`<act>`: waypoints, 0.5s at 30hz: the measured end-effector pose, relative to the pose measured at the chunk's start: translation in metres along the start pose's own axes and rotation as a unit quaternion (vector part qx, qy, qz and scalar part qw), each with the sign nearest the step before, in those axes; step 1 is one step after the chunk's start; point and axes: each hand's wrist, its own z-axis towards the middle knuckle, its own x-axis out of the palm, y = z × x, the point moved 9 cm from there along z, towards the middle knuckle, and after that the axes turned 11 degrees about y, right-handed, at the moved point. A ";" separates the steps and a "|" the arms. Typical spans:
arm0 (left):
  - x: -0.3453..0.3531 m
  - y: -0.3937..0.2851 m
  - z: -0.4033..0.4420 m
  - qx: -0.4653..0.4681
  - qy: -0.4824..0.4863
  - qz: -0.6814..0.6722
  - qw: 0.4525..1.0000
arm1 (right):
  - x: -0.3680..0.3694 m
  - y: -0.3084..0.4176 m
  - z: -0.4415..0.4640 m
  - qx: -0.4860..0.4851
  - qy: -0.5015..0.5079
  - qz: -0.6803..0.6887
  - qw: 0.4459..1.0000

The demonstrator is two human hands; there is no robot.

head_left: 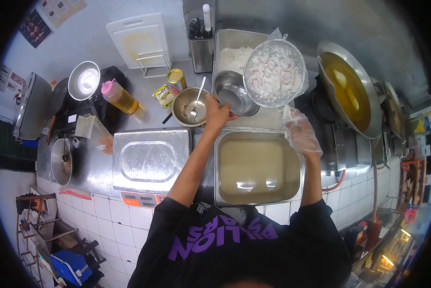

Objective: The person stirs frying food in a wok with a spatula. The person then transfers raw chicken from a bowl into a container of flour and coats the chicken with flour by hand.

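My bare left hand (219,115) grips the near-left rim of a steel bowl (235,93), which tilts over a long tray of white flour (234,56). In a clear plastic glove, my right hand (301,130) is closed at the near edge of a round strainer (275,72); its fingers hide the grip. Pale strips coated in flour fill the strainer, held over the flour tray's right side. Directly in front of me stands a deep steel pan of cloudy pale liquid (251,168). Left of my left hand is a smaller bowl (182,108) with a fork (195,108).
A wok of oil (364,96) with pale pieces sits on the right. To the left are a digital scale (150,158), a pink-capped oil bottle (122,98), a can (176,79) and a stove. A knife block (201,53) and white cutting board (138,41) stand behind.
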 end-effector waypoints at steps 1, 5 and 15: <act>0.003 0.001 0.003 0.000 -0.001 0.001 1.000 | -0.001 0.007 0.000 -0.012 -0.004 -0.027 1.000; 0.027 0.014 0.016 -0.026 0.018 -0.057 0.998 | -0.002 0.028 -0.002 -0.097 -0.031 -0.155 0.983; 0.041 0.030 0.028 0.006 -0.010 -0.073 0.997 | 0.009 0.005 -0.007 -0.018 -0.057 -0.192 0.980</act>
